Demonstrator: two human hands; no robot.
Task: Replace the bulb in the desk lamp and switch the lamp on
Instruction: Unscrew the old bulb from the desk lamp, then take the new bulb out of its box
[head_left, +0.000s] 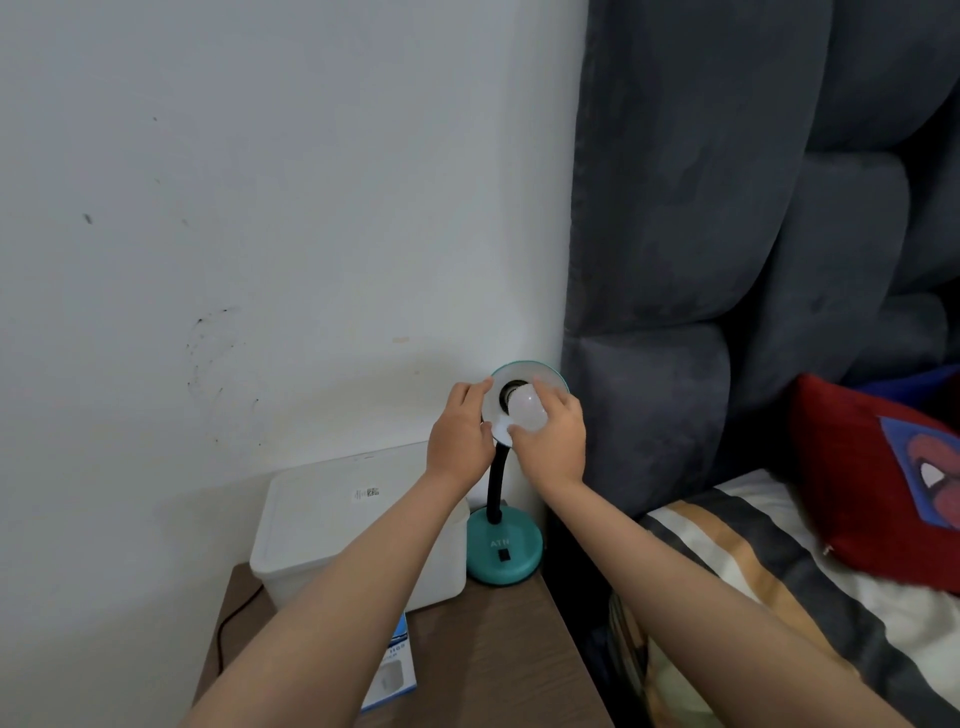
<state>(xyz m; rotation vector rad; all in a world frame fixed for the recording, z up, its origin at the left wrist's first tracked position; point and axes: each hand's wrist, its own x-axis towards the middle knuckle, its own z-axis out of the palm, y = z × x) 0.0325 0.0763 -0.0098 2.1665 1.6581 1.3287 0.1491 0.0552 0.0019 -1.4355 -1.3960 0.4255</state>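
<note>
A teal desk lamp stands at the back right of a brown bedside table (498, 649), its round base (503, 551) carrying a black switch. A black gooseneck (496, 483) rises to the shade (535, 375), whose white inside faces me. My left hand (460, 434) grips the shade's left rim. My right hand (553, 436) holds a white bulb (527, 409) at the dark socket in the shade's middle. Whether the bulb's base is inside the socket is hidden. The bulb is not lit.
A white lidded plastic box (332, 530) sits left of the lamp base. A blue and white carton (392, 670) lies under my left forearm. A black cable (234, 618) hangs off the table's left edge. A grey padded headboard (727, 234) and bed with red pillow (878, 483) are on the right.
</note>
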